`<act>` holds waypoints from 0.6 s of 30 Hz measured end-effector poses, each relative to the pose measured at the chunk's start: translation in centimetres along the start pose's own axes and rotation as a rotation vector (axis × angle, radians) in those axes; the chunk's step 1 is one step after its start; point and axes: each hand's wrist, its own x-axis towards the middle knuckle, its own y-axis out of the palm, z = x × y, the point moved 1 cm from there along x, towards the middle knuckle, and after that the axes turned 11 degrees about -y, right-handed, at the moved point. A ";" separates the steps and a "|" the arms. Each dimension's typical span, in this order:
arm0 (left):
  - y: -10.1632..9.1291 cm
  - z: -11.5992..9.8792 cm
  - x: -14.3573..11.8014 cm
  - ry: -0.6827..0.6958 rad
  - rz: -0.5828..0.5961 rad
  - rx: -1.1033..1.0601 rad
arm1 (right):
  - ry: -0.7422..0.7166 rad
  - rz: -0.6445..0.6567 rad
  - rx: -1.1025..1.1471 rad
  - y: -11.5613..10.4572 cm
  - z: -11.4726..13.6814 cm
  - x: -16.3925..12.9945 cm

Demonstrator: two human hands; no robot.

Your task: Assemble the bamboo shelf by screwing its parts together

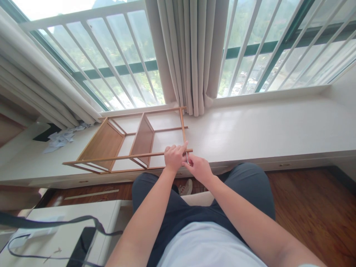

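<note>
Wooden rack (130,142) corner between both hands' fingers (182,148).

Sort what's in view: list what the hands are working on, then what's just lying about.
In hand:
- wooden rack, lying on its side on the window ledge
- left hand gripping its corner
- right hand with a thin metal tool

Lying about:
- crumpled paper
- black strap
- curtain

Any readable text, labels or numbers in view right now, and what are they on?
None can be read.
The wooden rack at both hands, left hand and right hand, shows bare wood, no label.
The crumpled papers on the window ledge are too small and blurred to tell any print.
</note>
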 end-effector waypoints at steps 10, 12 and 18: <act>0.0 0.1 -0.1 0.015 -0.007 -0.010 | -0.047 0.037 -0.188 -0.4 0.7 -0.1; -0.1 0.1 0.0 0.005 0.008 -0.009 | -0.048 0.052 -0.213 -0.5 0.9 -0.1; -0.3 0.0 0.0 0.007 0.013 -0.011 | -0.075 0.114 -0.270 -1.1 1.5 0.4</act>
